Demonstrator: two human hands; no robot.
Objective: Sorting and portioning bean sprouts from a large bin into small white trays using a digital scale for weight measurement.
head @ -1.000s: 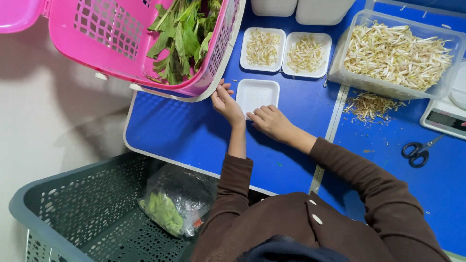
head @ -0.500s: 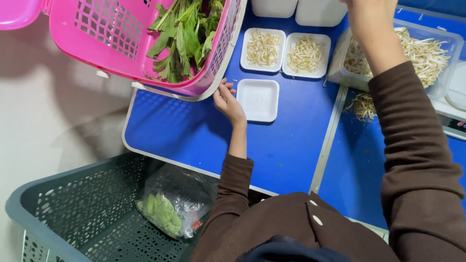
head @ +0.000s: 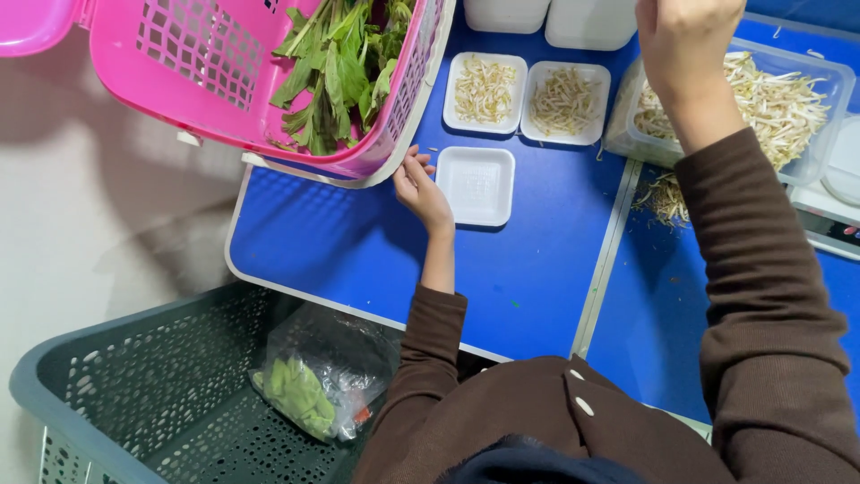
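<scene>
An empty white foam tray (head: 477, 185) lies flat on the blue table (head: 358, 242), near its far edge, with the left hand (head: 421, 186) touching its left side. A clear tub of bean sprouts (head: 761, 99) sits under the raised right hand (head: 685, 40).

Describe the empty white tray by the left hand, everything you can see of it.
The empty white tray is a shallow, rounded-corner rectangle, foam-like, with a raised rim and a faintly textured floor. It lies flat on the blue table, just below two similar trays holding sprouts. Nothing is in it. The left hand rests at its left edge, fingers about touching the rim.
</scene>
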